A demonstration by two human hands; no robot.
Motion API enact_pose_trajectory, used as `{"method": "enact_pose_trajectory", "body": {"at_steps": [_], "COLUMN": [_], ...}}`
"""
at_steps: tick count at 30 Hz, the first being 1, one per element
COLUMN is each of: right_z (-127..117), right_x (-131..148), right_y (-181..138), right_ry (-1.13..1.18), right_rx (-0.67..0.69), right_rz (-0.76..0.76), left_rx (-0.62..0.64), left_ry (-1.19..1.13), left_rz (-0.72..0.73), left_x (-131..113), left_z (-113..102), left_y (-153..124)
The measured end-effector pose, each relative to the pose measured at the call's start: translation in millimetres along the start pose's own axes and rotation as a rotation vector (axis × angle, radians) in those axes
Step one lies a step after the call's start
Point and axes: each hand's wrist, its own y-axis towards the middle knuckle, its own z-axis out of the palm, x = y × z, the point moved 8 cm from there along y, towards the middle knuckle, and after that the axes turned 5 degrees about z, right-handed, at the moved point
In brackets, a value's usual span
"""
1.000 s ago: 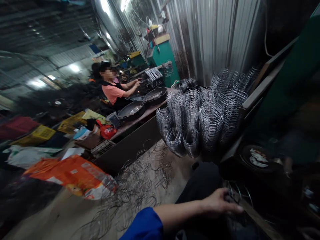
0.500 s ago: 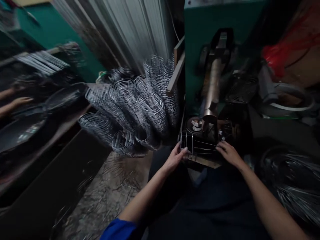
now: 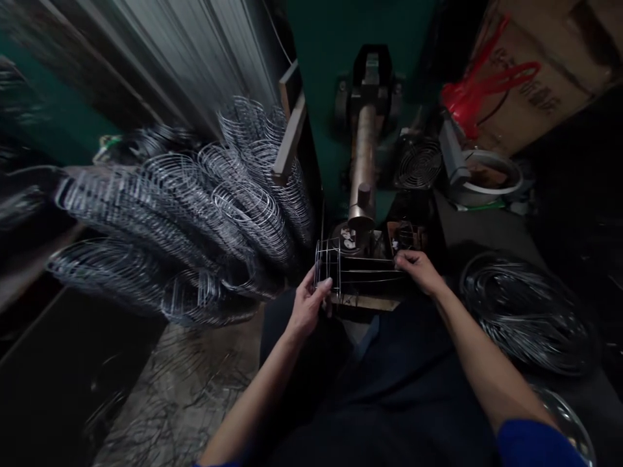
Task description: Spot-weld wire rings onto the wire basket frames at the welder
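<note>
Left hand (image 3: pixel 306 306) pinching wire frame (image 3: pixel 339 269); right hand (image 3: pixel 419 269) pinching its other end. Frame just nearside of metal arm (image 3: pixel 363 162). Carton (image 3: pixel 540 84), far right: dark Chinese characters, too blurred to read surely.

Wire frame (image 3: pixel 339 266): between left hand (image 3: pixel 306 306) and right hand (image 3: pixel 419 270), before the machine arm (image 3: pixel 363 162).
Left: stacked wire hoops (image 3: pixel 253 211), loose wires (image 3: pixel 163 386) on the floor (image 3: pixel 247 342) before them.
Right: wire coil (image 3: pixel 523 324), basin (image 3: pixel 516 174) behind it (cardboard box (image 3: pixel 549 78) farthest back).
</note>
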Motion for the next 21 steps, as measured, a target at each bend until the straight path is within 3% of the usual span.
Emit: {"method": "enact_pose_trajectory", "body": {"at_steps": [5, 21], "right_z": [-3, -14], "right_x": [10, 10], "right_y": [2, 13], "right_ry": [0.057, 0.010], "right_rx": [-0.141, -0.121], "right_rz": [-0.002, 0.018], "left_rx": [-0.004, 0.002], "left_ry": [0.010, -0.043], "left_rz": [0.024, 0.030], "left_x": [-5, -12], "left_z": [6, 26], "left_y": [-3, -3]}}
